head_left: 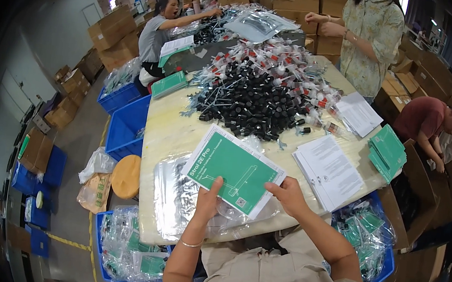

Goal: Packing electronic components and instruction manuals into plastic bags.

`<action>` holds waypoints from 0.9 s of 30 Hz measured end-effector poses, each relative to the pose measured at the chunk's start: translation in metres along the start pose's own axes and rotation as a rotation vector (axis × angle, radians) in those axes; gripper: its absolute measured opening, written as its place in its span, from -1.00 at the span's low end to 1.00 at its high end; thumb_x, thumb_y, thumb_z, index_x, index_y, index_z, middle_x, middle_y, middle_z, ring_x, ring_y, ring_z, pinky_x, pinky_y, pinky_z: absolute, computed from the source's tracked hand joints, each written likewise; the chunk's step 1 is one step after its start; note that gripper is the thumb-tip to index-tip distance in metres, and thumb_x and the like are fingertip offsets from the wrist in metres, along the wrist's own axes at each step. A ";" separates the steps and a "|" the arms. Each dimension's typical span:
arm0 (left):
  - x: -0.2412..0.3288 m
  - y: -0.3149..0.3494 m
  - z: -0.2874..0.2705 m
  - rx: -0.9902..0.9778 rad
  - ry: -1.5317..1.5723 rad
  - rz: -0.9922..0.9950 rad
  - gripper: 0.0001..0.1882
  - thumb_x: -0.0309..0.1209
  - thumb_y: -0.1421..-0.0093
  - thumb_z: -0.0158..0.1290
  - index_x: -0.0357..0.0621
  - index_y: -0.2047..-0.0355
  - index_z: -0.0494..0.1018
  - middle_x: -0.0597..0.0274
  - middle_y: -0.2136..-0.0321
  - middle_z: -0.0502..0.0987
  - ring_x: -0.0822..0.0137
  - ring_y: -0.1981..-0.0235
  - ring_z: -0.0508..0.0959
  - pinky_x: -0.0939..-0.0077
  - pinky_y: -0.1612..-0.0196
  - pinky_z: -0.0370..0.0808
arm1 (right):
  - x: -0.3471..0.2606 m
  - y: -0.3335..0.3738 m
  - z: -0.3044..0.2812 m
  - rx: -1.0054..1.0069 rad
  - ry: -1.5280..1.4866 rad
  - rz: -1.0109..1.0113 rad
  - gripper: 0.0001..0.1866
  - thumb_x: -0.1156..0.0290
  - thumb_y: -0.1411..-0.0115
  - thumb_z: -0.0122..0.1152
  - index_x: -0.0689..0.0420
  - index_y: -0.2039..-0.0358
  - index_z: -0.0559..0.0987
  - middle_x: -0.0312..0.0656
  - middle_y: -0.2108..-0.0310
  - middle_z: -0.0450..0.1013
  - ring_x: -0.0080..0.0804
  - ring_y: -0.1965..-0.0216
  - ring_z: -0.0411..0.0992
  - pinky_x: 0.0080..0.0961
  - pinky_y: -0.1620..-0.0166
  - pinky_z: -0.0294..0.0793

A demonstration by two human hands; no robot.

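Note:
A green manual (232,170) with a line drawing on its cover lies over a white printed sheet (204,134), whose edges stick out around it. My left hand (208,198) pinches the lower left edge, thumb on the cover. At the right edge my right hand (289,196) grips it the same way. Beneath them, clear plastic bags (170,201) lie on the cream tabletop (165,118). To the right are a stack of white sheets (328,172) and a fanned stack of green manuals (387,152). Beyond the held manual rises a heap of black plastic knobs (257,104).
White-and-red capped parts (283,64) and metal wrenches are heaped farther back. Blue bins (104,279) of filled bags stand below the table on both sides. A wooden stool (126,176) is at the left. Co-workers (157,37) are around the table; cardboard boxes (114,27) line the room.

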State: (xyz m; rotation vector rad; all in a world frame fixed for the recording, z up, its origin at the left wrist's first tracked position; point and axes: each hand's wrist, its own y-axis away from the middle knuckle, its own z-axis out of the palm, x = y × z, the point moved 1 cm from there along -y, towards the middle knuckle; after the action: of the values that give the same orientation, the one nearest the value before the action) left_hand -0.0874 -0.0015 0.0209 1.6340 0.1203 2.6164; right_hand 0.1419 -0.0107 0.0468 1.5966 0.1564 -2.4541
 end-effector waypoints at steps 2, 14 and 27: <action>0.004 0.006 -0.006 0.024 -0.158 0.134 -0.70 -0.33 -0.24 0.01 -0.26 0.09 0.39 0.29 0.21 0.46 0.57 0.33 0.45 0.67 0.34 0.42 | 0.001 -0.010 0.022 0.022 0.227 -0.045 -0.68 0.37 -0.15 0.18 0.31 0.14 0.49 -0.25 0.29 0.49 -0.62 0.29 0.39 -0.61 0.20 0.40; 0.170 0.137 -0.067 0.329 -1.835 0.338 -0.40 -0.66 0.04 -0.14 -0.18 -0.10 0.21 0.01 -0.04 0.34 -0.04 0.29 0.52 0.17 0.32 0.48 | -0.064 -0.041 0.096 -0.659 0.498 0.396 -0.76 0.36 -0.17 0.06 0.33 0.32 0.48 -0.23 0.70 0.39 -0.59 0.84 0.26 -0.62 0.81 0.21; 0.154 0.196 -0.045 0.012 -2.035 0.055 -0.18 -0.61 0.18 -0.05 -0.35 -0.19 0.02 -0.02 -0.24 0.06 0.14 0.40 0.57 0.29 0.52 0.47 | -0.009 -0.024 0.158 -0.863 0.648 0.375 -0.69 0.33 -0.28 -0.12 0.37 0.37 0.44 -0.20 0.75 0.37 -0.53 0.83 0.32 -0.56 0.79 0.29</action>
State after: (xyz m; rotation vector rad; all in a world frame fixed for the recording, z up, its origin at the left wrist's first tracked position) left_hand -0.1965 -0.1846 0.1577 3.0910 -0.0333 -0.0147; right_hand -0.0013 -0.0179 0.1191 1.6824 0.7958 -1.2267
